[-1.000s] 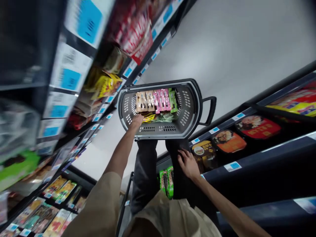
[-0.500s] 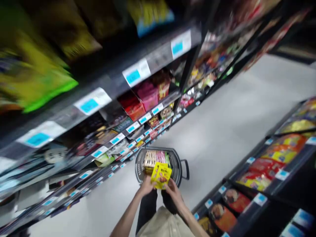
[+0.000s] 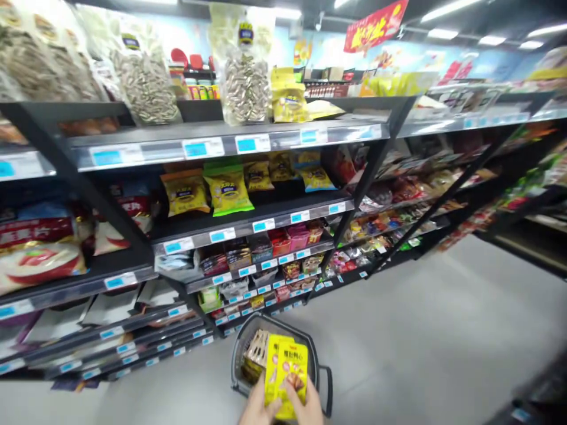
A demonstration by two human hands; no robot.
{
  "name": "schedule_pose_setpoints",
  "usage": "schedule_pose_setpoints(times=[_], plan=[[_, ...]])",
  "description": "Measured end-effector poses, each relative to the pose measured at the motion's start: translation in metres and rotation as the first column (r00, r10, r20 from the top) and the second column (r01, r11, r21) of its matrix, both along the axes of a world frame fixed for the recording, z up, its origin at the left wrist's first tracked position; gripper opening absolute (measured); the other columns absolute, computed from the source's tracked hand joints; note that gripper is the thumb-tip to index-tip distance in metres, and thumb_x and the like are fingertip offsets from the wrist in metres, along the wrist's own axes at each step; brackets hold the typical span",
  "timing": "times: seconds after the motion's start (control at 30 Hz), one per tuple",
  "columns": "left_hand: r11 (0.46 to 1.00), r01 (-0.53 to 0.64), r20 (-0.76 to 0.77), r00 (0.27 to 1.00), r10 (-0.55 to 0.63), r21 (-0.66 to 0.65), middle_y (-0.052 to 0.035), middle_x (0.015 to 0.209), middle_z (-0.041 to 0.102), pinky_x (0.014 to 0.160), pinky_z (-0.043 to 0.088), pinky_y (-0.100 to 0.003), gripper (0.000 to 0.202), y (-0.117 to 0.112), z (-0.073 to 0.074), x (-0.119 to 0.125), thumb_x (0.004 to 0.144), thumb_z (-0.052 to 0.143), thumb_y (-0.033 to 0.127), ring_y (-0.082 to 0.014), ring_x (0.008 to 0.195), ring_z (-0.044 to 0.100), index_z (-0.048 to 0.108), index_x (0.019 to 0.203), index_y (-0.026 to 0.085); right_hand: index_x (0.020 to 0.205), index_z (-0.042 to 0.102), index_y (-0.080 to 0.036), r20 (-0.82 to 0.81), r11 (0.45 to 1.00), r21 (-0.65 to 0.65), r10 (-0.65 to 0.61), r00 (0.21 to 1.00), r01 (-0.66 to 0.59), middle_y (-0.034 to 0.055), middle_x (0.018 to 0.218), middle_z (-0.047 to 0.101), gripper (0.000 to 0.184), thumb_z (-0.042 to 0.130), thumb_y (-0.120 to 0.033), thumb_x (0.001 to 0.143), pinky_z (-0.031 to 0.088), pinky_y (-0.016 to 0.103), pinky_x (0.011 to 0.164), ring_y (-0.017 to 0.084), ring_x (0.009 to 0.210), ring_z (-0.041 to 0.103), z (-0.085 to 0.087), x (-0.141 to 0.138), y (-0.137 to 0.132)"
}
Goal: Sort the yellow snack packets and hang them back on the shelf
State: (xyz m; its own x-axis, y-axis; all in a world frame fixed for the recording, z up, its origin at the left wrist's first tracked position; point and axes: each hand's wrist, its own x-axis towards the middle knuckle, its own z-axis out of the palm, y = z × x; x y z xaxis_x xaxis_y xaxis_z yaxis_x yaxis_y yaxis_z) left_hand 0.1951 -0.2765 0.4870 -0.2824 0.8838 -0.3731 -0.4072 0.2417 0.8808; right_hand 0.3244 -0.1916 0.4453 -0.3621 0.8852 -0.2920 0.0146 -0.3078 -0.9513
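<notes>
Two yellow snack packets (image 3: 292, 360), printed with dark characters and a picture of food, overlap in front of me. My left hand (image 3: 258, 404) is closed on their lower left side, thumb across the front. On the lower right, my right hand (image 3: 308, 402) grips them too, its thumb pressed on the front packet. Beneath and behind them stands a dark grey shopping basket (image 3: 313, 339) on the floor, its black handle (image 3: 329, 389) sticking out to the right. Inside the basket, a stack of beige packages (image 3: 257, 348) shows; the packets hide part of it.
Left and ahead runs a black shelf unit (image 3: 266, 131) with price labels. Bags of sunflower seeds (image 3: 246, 77) stand on top; yellow snack bags (image 3: 228, 189) and small boxes (image 3: 280, 241) fill lower tiers. Grey floor (image 3: 398, 330) extends to the right. A dark shelf edge (image 3: 527, 407) shows bottom right.
My view has tilted up from the floor towards the shelves. The basket and both hands now appear lower in view, and the packets look larger, still held in both hands.
</notes>
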Motion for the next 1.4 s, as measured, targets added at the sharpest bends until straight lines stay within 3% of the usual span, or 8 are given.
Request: schedule_pose_setpoints(times=[0.1,0.17,0.3,0.47,0.63,0.83,1.13,1.4], plan=[[0.994,-0.098,0.005,0.995,0.098,0.043,-0.012,0.144,0.065,0.122,0.038,-0.051,0.074,-0.016,0.037,-0.009,0.068,0.08,0.073,-0.0372,0.143,0.052,0.073,0.129,0.032,0.088,0.078,-0.035,0.0,0.998,0.055,0.023,1.0,-0.023,0.0002,0.089,0.08,0.034,0.087,-0.057,0.064,0.066,0.05,0.08,0.034,0.088,0.078,0.062,-0.008,-0.015],[0.979,-0.205,0.127,0.972,0.2,0.022,-0.016,0.14,0.067,0.116,0.045,-0.053,0.075,-0.03,0.057,-0.017,0.073,0.077,0.074,-0.0377,0.134,0.06,0.072,0.126,0.022,0.087,0.076,-0.023,0.002,0.998,0.034,0.058,0.998,-0.058,0.0062,0.088,0.079,0.044,0.094,-0.05,0.058,0.065,0.046,0.078,0.031,0.084,0.076,0.097,-0.019,-0.026],[0.931,-0.365,0.224,0.908,0.355,0.004,-0.0134,0.126,0.073,0.103,0.055,-0.042,0.064,-0.074,0.084,-0.037,0.067,0.09,0.059,-0.032,0.118,0.07,0.069,0.113,0.019,0.096,0.073,-0.019,-0.087,0.985,-0.047,0.163,0.983,-0.167,0.0074,0.096,0.08,0.051,0.096,-0.045,0.059,0.063,0.038,0.082,0.025,0.084,0.074,0.132,-0.046,-0.062],[0.874,-0.486,0.266,0.84,0.472,-0.016,-0.0059,0.099,0.076,0.079,0.06,-0.032,0.057,-0.15,0.105,-0.065,0.061,0.095,0.049,-0.0243,0.09,0.076,0.059,0.093,0.019,0.105,0.071,-0.02,-0.118,0.982,-0.081,0.159,0.98,-0.169,0.0084,0.106,0.08,0.054,0.095,-0.043,0.062,0.063,0.041,0.086,0.026,0.091,0.076,0.138,-0.073,-0.139],[0.81,-0.585,0.253,0.78,0.572,-0.027,-0.0111,0.116,0.076,0.084,0.06,-0.036,0.067,-0.211,0.101,-0.082,0.058,0.098,0.039,-0.0266,0.096,0.076,0.063,0.111,0.02,0.103,0.071,-0.021,-0.11,0.984,-0.123,0.114,0.987,-0.127,0.0074,0.105,0.08,0.052,0.096,-0.041,0.061,0.063,0.042,0.086,0.027,0.093,0.077,0.138,-0.085,-0.204],[0.782,-0.617,0.259,0.743,0.617,-0.092,-0.0173,0.117,0.077,0.088,0.06,-0.038,0.067,-0.261,0.094,-0.082,0.057,0.099,0.04,-0.0305,0.1,0.076,0.069,0.11,0.013,0.102,0.071,-0.02,-0.095,0.975,-0.216,0.037,0.995,-0.056,0.0061,0.1,0.081,0.053,0.096,-0.046,0.062,0.064,0.041,0.08,0.027,0.087,0.076,0.148,-0.081,-0.242],[0.777,-0.614,0.266,0.732,0.627,-0.143,-0.0164,0.119,0.077,0.089,0.061,-0.04,0.066,-0.299,0.097,-0.088,0.056,0.099,0.04,-0.0324,0.102,0.076,0.07,0.11,0.015,0.089,0.074,-0.023,-0.171,0.93,-0.366,-0.11,0.979,0.041,0.0024,0.092,0.08,0.042,0.092,-0.045,0.058,0.062,0.042,0.082,0.031,0.094,0.075,0.163,-0.077,-0.261],[0.858,-0.512,0.288,0.816,0.501,-0.04,-0.0166,0.116,0.077,0.09,0.061,-0.041,0.064,-0.305,0.114,-0.075,0.061,0.097,0.043,-0.0323,0.1,0.076,0.071,0.112,0.014,0.098,0.077,-0.021,-0.131,0.979,-0.152,0.115,0.985,-0.134,0.0049,0.102,0.081,0.044,0.092,-0.046,0.066,0.06,0.038,0.086,0.026,0.094,0.074,0.175,-0.081,-0.286]])
